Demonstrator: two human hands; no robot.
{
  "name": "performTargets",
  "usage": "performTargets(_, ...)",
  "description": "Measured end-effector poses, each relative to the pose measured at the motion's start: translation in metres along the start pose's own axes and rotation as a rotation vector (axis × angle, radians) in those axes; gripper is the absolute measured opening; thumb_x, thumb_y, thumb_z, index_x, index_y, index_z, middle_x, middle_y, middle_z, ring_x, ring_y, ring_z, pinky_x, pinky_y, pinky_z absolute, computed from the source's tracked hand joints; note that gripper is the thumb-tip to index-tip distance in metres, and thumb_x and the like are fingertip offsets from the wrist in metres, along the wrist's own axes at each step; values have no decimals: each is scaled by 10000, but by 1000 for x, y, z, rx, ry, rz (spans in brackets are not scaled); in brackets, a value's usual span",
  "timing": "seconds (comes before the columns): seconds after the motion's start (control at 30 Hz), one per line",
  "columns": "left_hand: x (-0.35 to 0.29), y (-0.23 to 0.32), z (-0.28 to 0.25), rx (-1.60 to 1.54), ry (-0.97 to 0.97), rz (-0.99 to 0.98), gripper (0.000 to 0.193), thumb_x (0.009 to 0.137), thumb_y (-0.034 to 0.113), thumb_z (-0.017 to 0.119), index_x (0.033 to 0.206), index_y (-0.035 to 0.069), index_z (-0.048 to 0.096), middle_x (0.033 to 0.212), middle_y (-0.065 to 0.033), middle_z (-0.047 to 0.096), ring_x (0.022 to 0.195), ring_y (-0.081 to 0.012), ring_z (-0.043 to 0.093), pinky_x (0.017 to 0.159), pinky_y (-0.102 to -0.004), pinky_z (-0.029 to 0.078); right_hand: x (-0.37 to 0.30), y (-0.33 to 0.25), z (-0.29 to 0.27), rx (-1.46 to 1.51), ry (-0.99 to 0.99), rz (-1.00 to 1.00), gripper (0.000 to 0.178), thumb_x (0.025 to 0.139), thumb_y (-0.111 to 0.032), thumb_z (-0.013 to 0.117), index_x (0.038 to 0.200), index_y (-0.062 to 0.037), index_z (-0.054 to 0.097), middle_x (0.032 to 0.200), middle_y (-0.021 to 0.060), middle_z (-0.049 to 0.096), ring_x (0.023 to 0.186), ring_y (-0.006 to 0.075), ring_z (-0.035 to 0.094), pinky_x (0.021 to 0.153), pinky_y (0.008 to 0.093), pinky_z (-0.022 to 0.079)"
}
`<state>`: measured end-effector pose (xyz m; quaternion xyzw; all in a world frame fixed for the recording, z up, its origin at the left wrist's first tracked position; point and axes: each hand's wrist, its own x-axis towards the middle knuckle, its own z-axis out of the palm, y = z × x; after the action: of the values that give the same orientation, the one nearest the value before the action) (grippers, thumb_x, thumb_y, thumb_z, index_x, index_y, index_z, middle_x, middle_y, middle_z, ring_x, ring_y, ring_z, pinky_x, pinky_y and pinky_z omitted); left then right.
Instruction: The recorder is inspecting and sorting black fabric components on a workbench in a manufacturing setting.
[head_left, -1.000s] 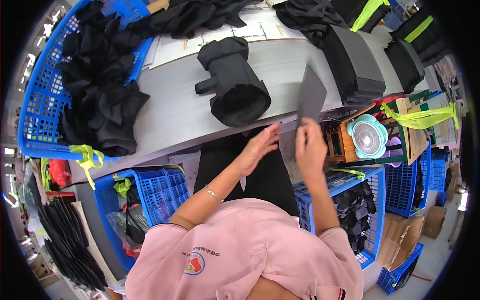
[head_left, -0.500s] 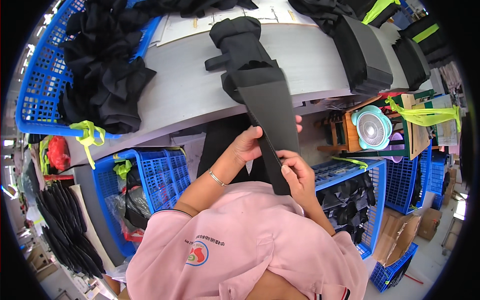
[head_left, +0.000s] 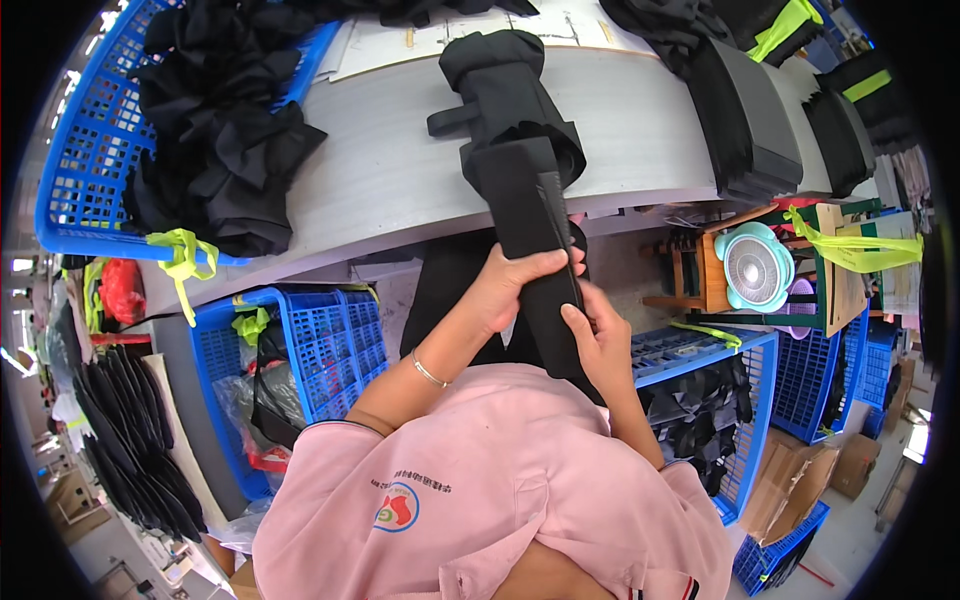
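Gripping a long flat black panel (head_left: 535,250) from both sides, the person holds it just below the near edge of the grey bench (head_left: 380,170); the left hand (head_left: 515,285) wraps its fingers (head_left: 560,260) across the panel's face at about the picture's centre, closed on it, while the right hand (head_left: 600,335) sits just at 5 o'clock from the left one, its fingers pressed shut against the panel's right edge. The panel's upper end overlaps a rolled black fabric piece (head_left: 500,85) lying on the bench at 12 o'clock, and where one ends and the other begins is hard to make out, black against black. Its lower end disappears behind the right hand and the pink shirt (head_left: 500,500). At 10 o'clock a blue basket (head_left: 75,170) holds a heap of black fabric (head_left: 215,120), cut off by the dark rim of the view. At 2 o'clock a stack of dark flat pieces (head_left: 745,110) stands on the bench. Under the bench, a blue crate (head_left: 330,340) at 8 o'clock holds bagged items that cannot be told apart, and another blue crate (head_left: 740,400) at 4 o'clock holds black pieces. A small pale green fan (head_left: 755,270) sits at 3 o'clock.
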<state>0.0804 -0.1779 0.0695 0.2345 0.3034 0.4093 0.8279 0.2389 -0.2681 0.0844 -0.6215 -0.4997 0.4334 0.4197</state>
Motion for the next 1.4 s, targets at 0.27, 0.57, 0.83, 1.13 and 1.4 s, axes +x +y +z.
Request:
performTargets(0.27, 20, 14, -27, 1290, 754, 893, 296, 893, 189, 708, 1172, 89, 701, 1460, -178, 436, 1267, -320, 461, 1004, -362, 429, 24, 44, -12, 13, 7, -31, 366, 969, -163, 637, 1276, 34, 604, 1079, 148, 723, 935, 131, 651, 852, 264, 497)
performTargets(0.57, 68, 47, -32, 1438, 448, 947, 396, 737, -128, 515, 1101, -57, 656, 1484, -55, 518, 1234, -329, 508, 1012, -364, 452, 46, -3, 1, -245, 145, -194, 337, 928, -107, 635, 1253, -19, 627, 825, 218, 669, 618, 311, 650, 616, 386, 507)
performTargets(0.83, 42, 29, 19, 1504, -30, 1083, 159, 687, -73, 607, 838, -57, 653, 1353, -95, 629, 932, -314, 564, 828, -350, 509, 100, 2, 32, -502, 233, -363, 153, 902, -100, 632, 1029, -15, 642, 827, 231, 662, 772, 428, 653, 620, 475, 498)
performTargets(1.13, 32, 64, -6, 1474, 160, 1063, 146, 662, -88, 572, 775, -41, 651, 1329, -93, 644, 902, -317, 551, 810, -372, 506, 67, -15, 45, -528, 152, -416, 333, 937, -127, 595, 1239, 11, 584, 872, 236, 677, 719, 422, 665, 595, 511, 515)
performTargets(1.4, -6, 20, 20, 1162, -186, 919, 341, 678, -136, 554, 900, 37, 747, 1275, -87, 674, 995, -252, 590, 785, -305, 511, 104, 65, 35, -89, 74, -355, 133, 827, -122, 677, 894, -10, 652, 829, 122, 663, 754, 229, 645, 638, 371, 501)
